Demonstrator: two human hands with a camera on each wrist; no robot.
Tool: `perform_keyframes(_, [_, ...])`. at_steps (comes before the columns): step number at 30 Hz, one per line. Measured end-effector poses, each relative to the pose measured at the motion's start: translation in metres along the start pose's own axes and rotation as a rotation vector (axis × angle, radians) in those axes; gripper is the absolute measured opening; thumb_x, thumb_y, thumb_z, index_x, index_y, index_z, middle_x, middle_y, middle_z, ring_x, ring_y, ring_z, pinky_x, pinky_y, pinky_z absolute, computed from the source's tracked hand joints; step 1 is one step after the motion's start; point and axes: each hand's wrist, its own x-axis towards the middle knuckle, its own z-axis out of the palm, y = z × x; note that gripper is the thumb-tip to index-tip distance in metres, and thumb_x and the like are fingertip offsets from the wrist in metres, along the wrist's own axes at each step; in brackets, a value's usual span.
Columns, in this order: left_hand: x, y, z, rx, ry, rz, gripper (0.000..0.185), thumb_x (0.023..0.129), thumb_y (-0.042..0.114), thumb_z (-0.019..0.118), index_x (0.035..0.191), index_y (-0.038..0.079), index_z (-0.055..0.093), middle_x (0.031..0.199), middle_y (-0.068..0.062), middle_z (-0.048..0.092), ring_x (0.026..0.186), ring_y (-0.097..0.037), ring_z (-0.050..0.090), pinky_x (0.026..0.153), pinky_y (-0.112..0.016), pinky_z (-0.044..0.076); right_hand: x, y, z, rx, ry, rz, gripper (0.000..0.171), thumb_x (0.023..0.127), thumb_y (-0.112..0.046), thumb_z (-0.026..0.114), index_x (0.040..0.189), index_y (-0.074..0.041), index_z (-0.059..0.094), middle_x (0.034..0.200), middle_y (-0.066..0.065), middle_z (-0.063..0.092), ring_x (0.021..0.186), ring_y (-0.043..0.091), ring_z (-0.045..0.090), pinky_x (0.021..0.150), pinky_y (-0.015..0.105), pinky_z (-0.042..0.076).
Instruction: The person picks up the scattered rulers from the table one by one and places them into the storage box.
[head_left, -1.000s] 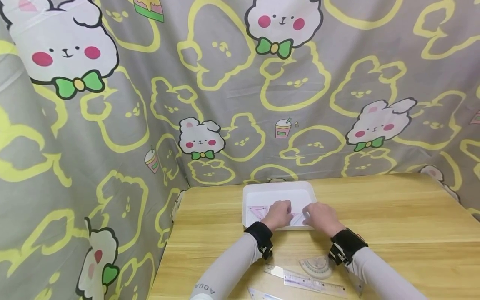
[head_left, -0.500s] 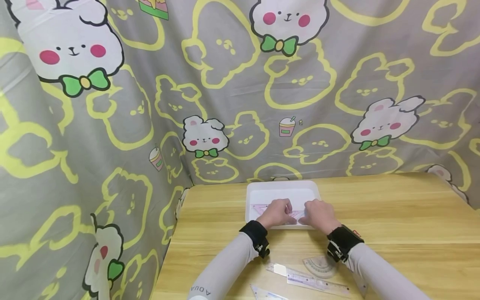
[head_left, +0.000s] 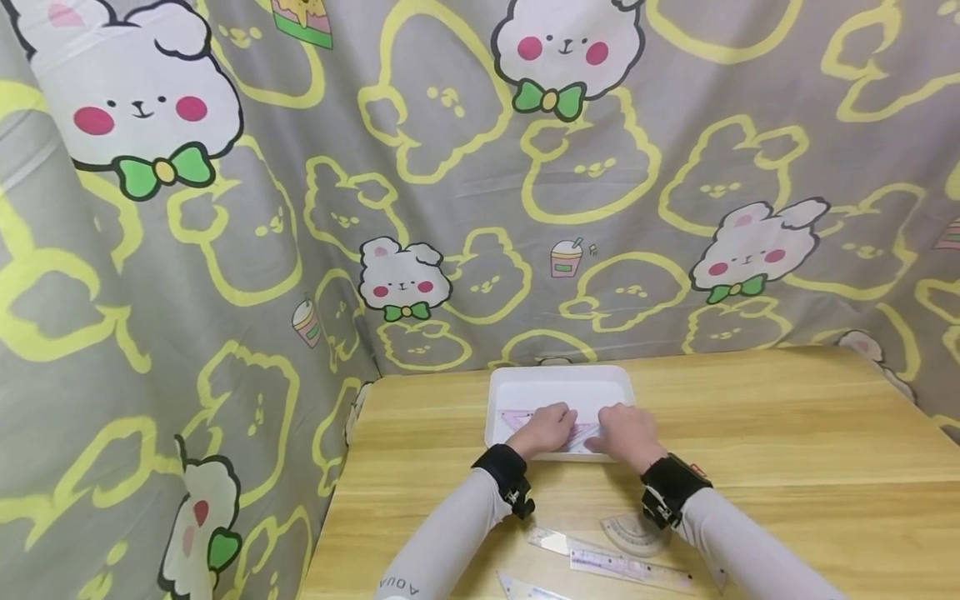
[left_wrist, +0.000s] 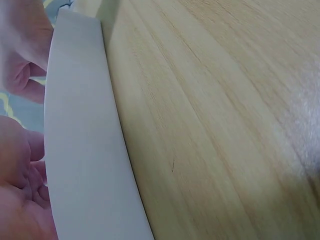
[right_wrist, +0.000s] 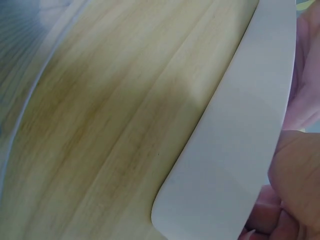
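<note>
Lower centre of the head view: left hand (head_left: 545, 428) and right hand (head_left: 627, 432) both curled onto the pink set square (head_left: 581, 435) lying flat in the white tray (head_left: 558, 379); likely thin, stiff, slick plastic, best pinched by its edges.
</note>
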Motion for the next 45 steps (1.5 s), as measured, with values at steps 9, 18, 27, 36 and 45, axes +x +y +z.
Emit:
perform_keyframes(9, [-0.015,-0.003,-0.016,-0.12,0.056,-0.004,0.036,0.113,0.025,0.038,0.094,0.007,0.063,0.082,0.0,0.057,0.074,-0.013,0.055,0.073,-0.028,0.048,-0.005,-0.002,-0.008,0.134,0.118,-0.084,0.03,0.083,-0.025,0.087,0.086,-0.003,0.067,0.075,0.013,0.068,0.067,0.031,0.066,0.059,0.048,0.055])
perform_keyframes(18, [-0.046,-0.012,-0.045,-0.227,0.122,0.071,0.027,0.111,0.027,0.05,0.104,0.006,0.066,0.09,-0.004,0.067,0.077,-0.007,0.061,0.073,-0.025,0.05,-0.025,-0.005,-0.025,0.281,0.224,-0.144,0.031,0.09,-0.022,0.082,0.107,0.002,0.072,0.066,-0.001,0.064,0.057,0.01,0.056,0.052,0.031,0.046])
perform_keyframes(27, [-0.077,-0.021,-0.06,-0.189,0.155,0.208,0.014,0.107,0.02,0.06,0.112,0.008,0.067,0.105,-0.004,0.073,0.096,-0.008,0.065,0.089,-0.025,0.053,-0.046,-0.024,-0.032,0.338,0.305,-0.208,0.022,0.089,-0.019,0.083,0.104,-0.006,0.074,0.082,0.001,0.069,0.067,0.008,0.06,0.06,0.028,0.051])
perform_keyframes(36, [-0.115,-0.026,-0.058,-0.219,0.14,0.208,0.015,0.103,0.017,0.066,0.112,0.006,0.066,0.101,0.001,0.072,0.093,-0.003,0.064,0.082,-0.021,0.053,-0.076,-0.042,-0.025,0.398,0.271,-0.21,0.023,0.088,-0.019,0.084,0.106,-0.008,0.073,0.083,-0.007,0.067,0.067,0.003,0.059,0.058,0.023,0.049])
perform_keyframes(45, [-0.148,-0.04,-0.047,-0.206,0.057,0.178,0.033,0.097,0.029,0.077,0.121,0.008,0.068,0.113,-0.003,0.07,0.102,-0.004,0.062,0.085,-0.021,0.053,-0.098,-0.064,-0.01,0.443,0.207,-0.245,0.032,0.086,-0.018,0.086,0.112,-0.006,0.071,0.089,-0.002,0.07,0.074,0.005,0.062,0.06,0.021,0.05])
